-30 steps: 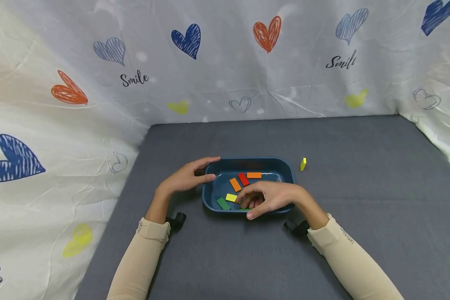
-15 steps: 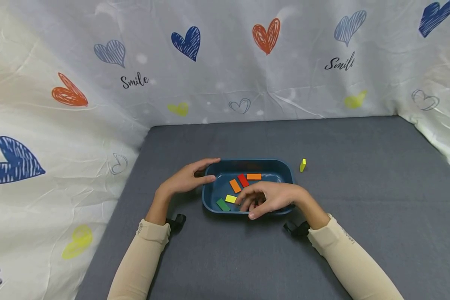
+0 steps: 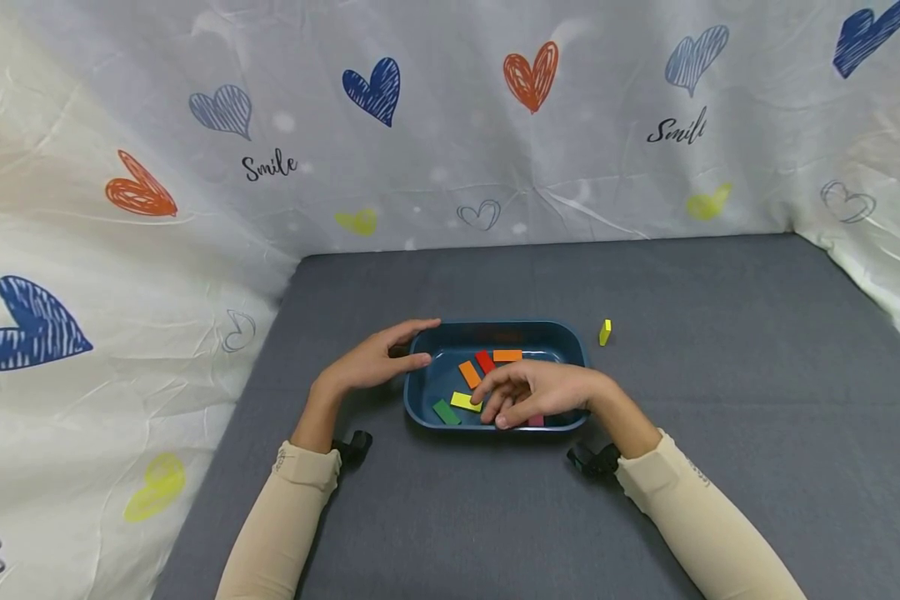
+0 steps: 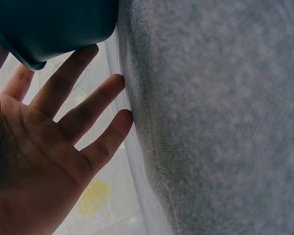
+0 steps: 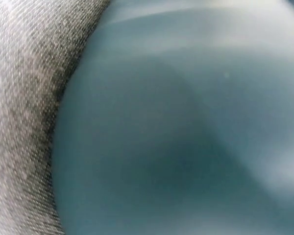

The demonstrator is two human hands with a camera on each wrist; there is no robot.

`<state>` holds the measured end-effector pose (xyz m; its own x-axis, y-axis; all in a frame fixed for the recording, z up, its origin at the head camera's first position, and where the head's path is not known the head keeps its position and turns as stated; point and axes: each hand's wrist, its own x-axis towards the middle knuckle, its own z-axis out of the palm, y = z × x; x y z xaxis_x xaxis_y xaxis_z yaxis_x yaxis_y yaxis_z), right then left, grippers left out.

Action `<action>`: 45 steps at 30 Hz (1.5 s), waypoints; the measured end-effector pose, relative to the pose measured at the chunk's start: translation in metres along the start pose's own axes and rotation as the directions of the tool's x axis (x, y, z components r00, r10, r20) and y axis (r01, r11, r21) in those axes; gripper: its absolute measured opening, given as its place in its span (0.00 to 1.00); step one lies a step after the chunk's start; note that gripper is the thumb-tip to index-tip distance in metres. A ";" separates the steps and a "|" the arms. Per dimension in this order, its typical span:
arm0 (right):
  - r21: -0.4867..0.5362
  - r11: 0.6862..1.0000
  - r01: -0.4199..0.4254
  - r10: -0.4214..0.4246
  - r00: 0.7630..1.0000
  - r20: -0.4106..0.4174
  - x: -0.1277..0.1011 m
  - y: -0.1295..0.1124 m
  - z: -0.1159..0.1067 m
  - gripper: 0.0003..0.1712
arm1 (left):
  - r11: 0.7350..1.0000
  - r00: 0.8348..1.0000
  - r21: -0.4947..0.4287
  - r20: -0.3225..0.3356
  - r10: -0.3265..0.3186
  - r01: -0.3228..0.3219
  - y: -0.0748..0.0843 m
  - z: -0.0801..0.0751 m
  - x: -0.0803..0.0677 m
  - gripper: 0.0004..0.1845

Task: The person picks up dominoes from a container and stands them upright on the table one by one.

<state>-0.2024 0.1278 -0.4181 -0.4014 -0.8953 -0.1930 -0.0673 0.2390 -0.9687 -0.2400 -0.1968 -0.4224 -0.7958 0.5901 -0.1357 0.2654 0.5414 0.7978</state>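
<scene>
A blue tray (image 3: 570, 354) sits on the grey bench (image 3: 720, 400), near the middle. Small flat blocks lie inside it. There is a green block (image 3: 446, 412) at the near left corner, a yellow block (image 3: 466, 402) just beside it, two orange blocks (image 3: 469, 374) further in, and a red block (image 3: 484, 362) between the orange ones. A bit of a pink block (image 3: 536, 421) peeks out under the right hand.

The left hand (image 3: 367, 362) rests against the left end of the tray. Its fingers (image 4: 95, 105) are straight and spread, and they hold nothing. In the left wrist view the fingertips touch the tray's outer wall (image 4: 54, 24) and the bench.

The right hand (image 3: 543, 392) reaches into the tray from the near right side. Its fingers (image 3: 495, 400) bend down onto the blocks close to the yellow one. I cannot tell if they pinch a block or only touch, because the hand hides what is under it. The right wrist view shows only the blue tray up close and blurry, with a strip of grey bench.

One more yellow block (image 3: 605, 332) stands alone on the bench, just past the far right corner of the tray. A white cloth with hearts (image 3: 375, 87) and the word "Smile" hangs behind and at both sides.
</scene>
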 end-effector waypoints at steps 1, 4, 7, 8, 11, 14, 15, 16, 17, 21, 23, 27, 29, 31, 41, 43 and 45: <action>-0.011 1.000 -0.010 0.010 1.000 0.001 0.000 0.000 0.000 0.27 | 1.000 1.000 0.000 -0.001 0.000 0.000 0.000 0.000 0.000 0.33; -0.054 0.998 -0.031 0.032 0.999 0.006 0.000 0.000 0.001 0.26 | 1.000 1.000 -0.002 -0.004 0.000 0.000 0.001 0.000 0.000 0.33; -0.080 0.996 -0.045 0.046 0.999 0.010 0.001 -0.001 0.002 0.25 | 1.000 1.000 -0.004 -0.007 0.000 0.000 0.001 0.001 0.000 0.33; -0.086 0.995 -0.051 0.052 0.999 0.008 0.001 -0.001 0.002 0.24 | 1.000 1.000 -0.005 -0.007 0.004 -0.004 0.002 0.001 0.000 0.33; -0.110 0.991 -0.071 0.072 0.997 0.004 0.001 -0.002 0.002 0.24 | 1.000 1.000 -0.007 -0.006 0.012 -0.012 0.001 0.001 0.000 0.33; -0.136 0.987 -0.088 0.089 0.996 0.005 0.001 -0.003 0.003 0.24 | 1.000 1.000 -0.012 -0.005 0.019 -0.019 0.001 0.001 0.000 0.33; -0.140 0.986 -0.091 0.093 0.996 0.007 0.001 -0.003 0.003 0.24 | 1.000 1.000 -0.015 -0.004 0.014 -0.015 0.001 0.001 0.000 0.33; -0.139 0.986 -0.094 0.096 0.995 0.009 0.000 -0.004 0.004 0.24 | 1.000 1.000 -0.017 -0.003 0.015 -0.016 0.001 0.001 0.000 0.33; -0.133 0.987 -0.095 0.097 0.995 0.012 0.000 -0.004 0.003 0.24 | 1.000 1.000 -0.019 -0.003 0.012 -0.012 0.001 0.001 0.000 0.33; -0.085 0.994 -0.076 0.079 0.996 0.033 -0.002 -0.003 0.002 0.25 | 1.000 1.000 -0.019 0.004 0.011 -0.011 0.001 0.000 0.000 0.33; -0.059 0.997 -0.047 0.049 0.998 0.047 -0.003 -0.002 0.001 0.27 | 1.000 1.000 -0.013 0.005 0.010 -0.010 0.001 0.000 -0.001 0.33; -0.016 1.000 0.003 -0.002 0.998 0.069 -0.006 -0.002 -0.001 0.28 | 1.000 1.000 -0.008 0.002 0.005 -0.005 0.000 0.001 -0.001 0.33; 0.002 1.000 0.014 -0.014 0.998 0.067 -0.007 -0.003 -0.002 0.28 | 1.000 1.000 -0.004 0.001 0.001 -0.001 0.000 0.000 0.000 0.33; 0.019 1.000 0.021 -0.022 0.998 0.059 -0.007 -0.004 -0.003 0.27 | 1.000 1.000 -0.003 0.000 0.006 -0.006 -0.001 0.000 0.000 0.33; 0.066 0.997 0.033 -0.036 0.999 0.040 -0.003 -0.003 -0.001 0.25 | 1.000 1.000 -0.009 0.008 0.018 -0.018 0.000 -0.001 -0.001 0.33; 0.066 0.997 0.030 -0.033 0.999 0.042 -0.003 -0.002 -0.001 0.26 | 1.000 1.000 -0.009 0.010 0.019 -0.019 0.001 -0.001 -0.001 0.33; 0.065 0.997 0.028 -0.032 0.998 0.048 -0.003 -0.002 -0.002 0.27 | 1.000 1.000 -0.010 0.013 0.020 -0.020 0.001 -0.002 -0.001 0.34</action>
<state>-0.2025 0.1305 -0.4152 -0.3549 -0.9194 -0.1696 -0.0191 0.1884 -0.9819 -0.2395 -0.1981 -0.4207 -0.7832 0.6087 -0.1272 0.2760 0.5236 0.8060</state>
